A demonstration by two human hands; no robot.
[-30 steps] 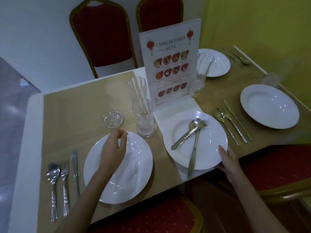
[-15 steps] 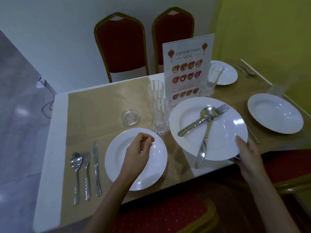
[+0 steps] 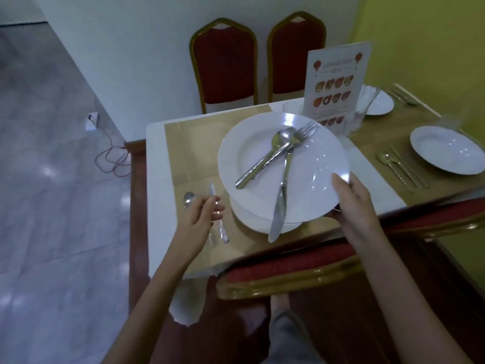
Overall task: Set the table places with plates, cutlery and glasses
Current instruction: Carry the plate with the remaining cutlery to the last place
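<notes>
My right hand grips the near right rim of a white plate and holds it in the air above the table. On that plate lie a spoon, a fork and a knife crossed over each other. Under it, mostly hidden, a second white plate rests on the tan placemat. My left hand hovers with fingers apart over the cutlery laid left of that plate, holding nothing.
A menu stand and a glass stand behind the lifted plate. Two more white plates with gold cutlery sit at the right. Red chairs stand at the far side and close in front.
My right hand has lifted the plate with cutlery and carried it left, over the near-left plate. My left hand left that plate and moved left above the laid cutlery.
</notes>
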